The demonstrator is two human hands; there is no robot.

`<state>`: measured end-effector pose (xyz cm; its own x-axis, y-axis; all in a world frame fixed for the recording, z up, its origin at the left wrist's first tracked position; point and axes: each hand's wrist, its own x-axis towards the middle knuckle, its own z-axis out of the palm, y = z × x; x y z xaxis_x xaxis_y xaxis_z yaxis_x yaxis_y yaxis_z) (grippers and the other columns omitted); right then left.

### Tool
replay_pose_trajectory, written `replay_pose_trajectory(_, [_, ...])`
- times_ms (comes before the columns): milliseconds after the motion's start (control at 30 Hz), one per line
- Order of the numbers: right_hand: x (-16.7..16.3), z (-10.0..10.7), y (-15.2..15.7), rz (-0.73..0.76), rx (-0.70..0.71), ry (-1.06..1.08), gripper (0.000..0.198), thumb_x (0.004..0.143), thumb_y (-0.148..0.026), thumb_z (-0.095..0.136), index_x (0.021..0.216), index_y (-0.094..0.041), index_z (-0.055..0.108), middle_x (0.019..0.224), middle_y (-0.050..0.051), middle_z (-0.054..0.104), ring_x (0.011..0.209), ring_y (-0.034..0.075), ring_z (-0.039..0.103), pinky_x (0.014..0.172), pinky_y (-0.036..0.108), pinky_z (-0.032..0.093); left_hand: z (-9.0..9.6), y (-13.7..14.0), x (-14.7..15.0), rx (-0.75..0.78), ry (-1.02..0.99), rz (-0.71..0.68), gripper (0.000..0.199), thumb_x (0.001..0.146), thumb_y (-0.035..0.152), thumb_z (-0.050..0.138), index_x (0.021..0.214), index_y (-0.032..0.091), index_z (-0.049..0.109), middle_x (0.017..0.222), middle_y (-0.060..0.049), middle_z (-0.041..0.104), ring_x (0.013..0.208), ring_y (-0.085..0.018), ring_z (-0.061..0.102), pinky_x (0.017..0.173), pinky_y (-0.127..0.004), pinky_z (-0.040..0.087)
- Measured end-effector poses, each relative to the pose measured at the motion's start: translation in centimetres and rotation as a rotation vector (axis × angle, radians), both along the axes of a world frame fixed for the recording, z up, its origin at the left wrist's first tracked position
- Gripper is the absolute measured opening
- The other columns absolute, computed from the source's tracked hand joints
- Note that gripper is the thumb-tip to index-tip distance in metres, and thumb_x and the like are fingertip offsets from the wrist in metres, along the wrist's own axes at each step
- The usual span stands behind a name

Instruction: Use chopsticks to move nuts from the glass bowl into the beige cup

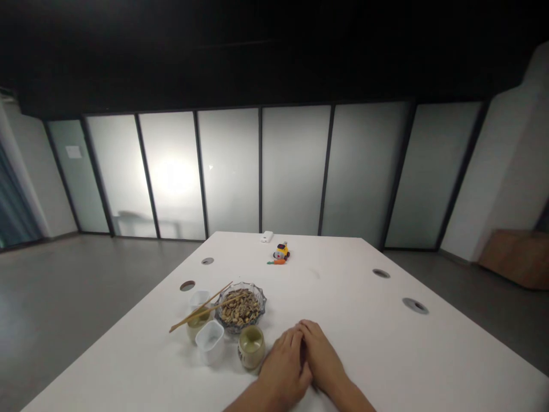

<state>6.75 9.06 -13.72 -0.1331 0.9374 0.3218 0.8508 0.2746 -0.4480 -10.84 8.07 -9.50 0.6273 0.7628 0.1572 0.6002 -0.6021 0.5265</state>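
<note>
My left hand (284, 366) and my right hand (321, 356) rest together on the white table (386, 355), fingers bent and fingertips meeting. No object shows in either; the space under the palms is hidden. Just left of my left hand stands a small olive-green cup (251, 349). Behind it, a scalloped glass bowl (262, 297) holds sunflower seeds (241, 307), or similar striped seeds. A pair of wooden chopsticks (191, 319) lies across the bowl's left rim and a second greenish cup (196, 332). Next to these are a clear plastic cup (210, 343) and another one (199, 298) behind.
Farther off on the table are a yellow toy vehicle (282, 250), a toy carrot (277, 262) and a white box-like device (266, 236). Round holes (415, 305) pierce the tabletop on both sides. A frosted glass partition (295, 171) spans the back, and a brown box (514, 257) sits at right.
</note>
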Motion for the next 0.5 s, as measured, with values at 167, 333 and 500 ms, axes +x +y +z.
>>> replay_pose_trajectory(167, [1.6, -0.4, -2.1, 0.053, -0.046, -0.126, 0.053, 0.108, -0.021, 0.053, 0.158, -0.02, 0.071, 0.167, 0.014, 0.064, 0.157, 0.032, 0.06, 0.136, 0.055, 0.043, -1.9, 0.6, -2.3, -0.019, 0.086, -0.087, 0.078, 0.105, 0.045, 0.065, 0.174, 0.017, 0.044, 0.181, -0.017, 0.046, 0.171, -0.037, 0.037, 0.144, -0.058, 0.025])
replay_pose_trajectory(333, [2.6, -0.4, -3.2, 0.069, -0.115, -0.126, 0.055, 0.109, -0.026, 0.055, 0.162, -0.019, 0.067, 0.171, 0.014, 0.059, 0.162, 0.032, 0.055, 0.138, 0.056, 0.04, -2.3, 0.8, -2.5, 0.001, 0.09, -0.095, 0.076, 0.108, 0.048, 0.062, 0.175, 0.019, 0.044, 0.181, -0.016, 0.046, 0.171, -0.036, 0.038, 0.145, -0.059, 0.025])
replay_pose_trajectory(500, [2.6, -1.3, -2.8, 0.068, -0.053, -0.088, 0.053, 0.107, -0.027, 0.061, 0.159, -0.022, 0.071, 0.167, 0.013, 0.064, 0.159, 0.033, 0.058, 0.136, 0.056, 0.044, -2.7, 1.1, -2.3, 0.03, 0.074, -0.116, 0.075, 0.109, 0.054, 0.064, 0.173, 0.019, 0.047, 0.179, -0.016, 0.049, 0.169, -0.037, 0.042, 0.143, -0.06, 0.029])
